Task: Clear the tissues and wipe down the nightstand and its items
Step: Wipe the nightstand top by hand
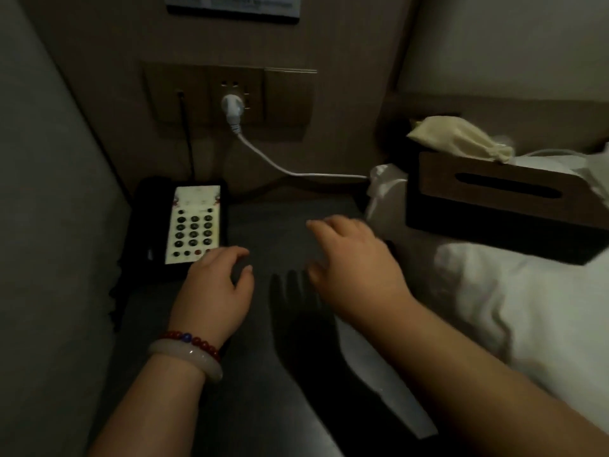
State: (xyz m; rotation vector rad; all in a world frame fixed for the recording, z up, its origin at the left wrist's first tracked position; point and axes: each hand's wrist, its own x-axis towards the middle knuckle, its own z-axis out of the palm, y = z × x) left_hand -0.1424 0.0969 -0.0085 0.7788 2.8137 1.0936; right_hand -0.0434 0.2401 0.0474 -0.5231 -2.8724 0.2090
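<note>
Nightstand point(283, 222): dark flat top, wedged between a grey padded panel on the left and the bed on the right.
Telephone point(184, 225): black body with a white keypad, at the left rear of the top; a dark cord runs up the wall behind it.
Left hand point(214, 288): fingers loosely curled, nothing held, at the telephone's front right corner; whether it touches is unclear.
Bracelets point(191, 351): red beads and a pale bangle on the left wrist.
Right hand point(356, 262): fingers relaxed and spread, nothing held, palm down over the right side of the top.
Tissue box point(494, 199): wooden, slot facing up, tilted, resting on the bedding right of the nightstand.
Cream wad point(458, 136): crumpled, lying at the box's rear edge; tissue or cloth, cannot tell.
Plug point(232, 108): white, seated in the wall socket; its cable point(296, 171) trails right.
Pillow point(510, 308): white, in front of the box.
</note>
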